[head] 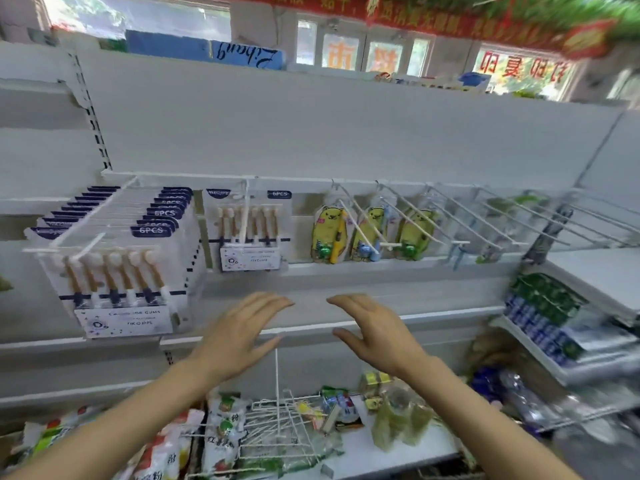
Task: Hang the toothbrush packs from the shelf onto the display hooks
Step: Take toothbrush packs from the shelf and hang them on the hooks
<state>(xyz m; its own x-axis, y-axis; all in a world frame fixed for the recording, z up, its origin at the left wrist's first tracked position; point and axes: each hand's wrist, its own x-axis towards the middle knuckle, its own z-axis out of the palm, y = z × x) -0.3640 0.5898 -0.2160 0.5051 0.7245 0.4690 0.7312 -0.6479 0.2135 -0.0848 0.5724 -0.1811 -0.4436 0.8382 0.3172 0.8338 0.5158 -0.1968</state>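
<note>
1. The left hand (239, 336) and right hand (372, 332) are hovering before the shelf (433, 299), each grip spread and holding nothing.
2. The toothbrush packs (114, 261) are hanging at 10 o'clock on a display hook (86, 245).
3. One pack (249, 230) is hanging at 12 o'clock.

Both arms reach forward – left hand (239, 332) and right hand (372, 329) empty, fingers loosely spread

Toothbrush packs (114, 261) on display hooks (360, 220)
</note>
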